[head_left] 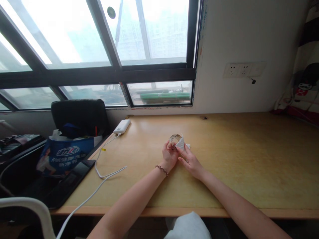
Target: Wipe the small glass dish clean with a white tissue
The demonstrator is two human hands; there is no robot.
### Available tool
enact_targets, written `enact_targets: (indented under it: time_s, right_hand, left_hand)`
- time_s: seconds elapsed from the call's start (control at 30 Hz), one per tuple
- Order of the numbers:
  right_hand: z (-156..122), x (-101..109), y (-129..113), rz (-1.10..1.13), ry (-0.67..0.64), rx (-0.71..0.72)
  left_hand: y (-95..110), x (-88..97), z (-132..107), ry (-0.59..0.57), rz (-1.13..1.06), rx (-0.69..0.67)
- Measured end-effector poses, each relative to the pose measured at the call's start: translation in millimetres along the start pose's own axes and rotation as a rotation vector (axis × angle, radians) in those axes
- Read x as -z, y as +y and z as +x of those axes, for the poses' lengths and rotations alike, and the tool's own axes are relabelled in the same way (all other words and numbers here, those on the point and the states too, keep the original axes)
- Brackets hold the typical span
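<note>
Head view: right of the power bank (122, 126), my left hand (169, 155) curls its fingers around a small clear round thing (175, 138), perhaps glass. That steadies it while my right hand (190, 161) pinches a white cloth (180, 143) against it. Farther right of the power bank, the desk (249, 159) gives my 2 hands wide room, and its front edge lies under my forearms.
</note>
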State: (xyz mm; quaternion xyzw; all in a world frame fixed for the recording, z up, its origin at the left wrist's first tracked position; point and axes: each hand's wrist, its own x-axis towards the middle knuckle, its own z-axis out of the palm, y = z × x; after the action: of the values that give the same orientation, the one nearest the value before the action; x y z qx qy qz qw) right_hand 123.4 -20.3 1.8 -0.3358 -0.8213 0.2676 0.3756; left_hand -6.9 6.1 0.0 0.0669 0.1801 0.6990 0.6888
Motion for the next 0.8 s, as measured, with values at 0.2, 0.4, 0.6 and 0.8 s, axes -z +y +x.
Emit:
enact_targets:
  time_s: [0.2, 0.4, 0.6, 0.8]
  right_hand:
    - [1.4, 0.4, 2.4, -0.066, 0.017, 0.040]
    - [5.5, 8.4, -4.1, -0.101, 0.118, 0.084]
    - [4.5, 16.9, -13.9, -0.117, 0.181, 0.083]
    - [4.4, 22.1, -11.3, -0.181, 0.191, 0.100]
  left_hand:
    - [-1.0, -1.7, 0.3, 0.028, 0.018, -0.041]
    - [-2.3, 0.5, -1.4, 0.027, 0.172, 0.027]
    - [-3.3, -6.7, -8.5, -0.101, 0.331, 0.142]
    - [-7.8, -6.2, -8.0, -0.125, 0.464, 0.172]
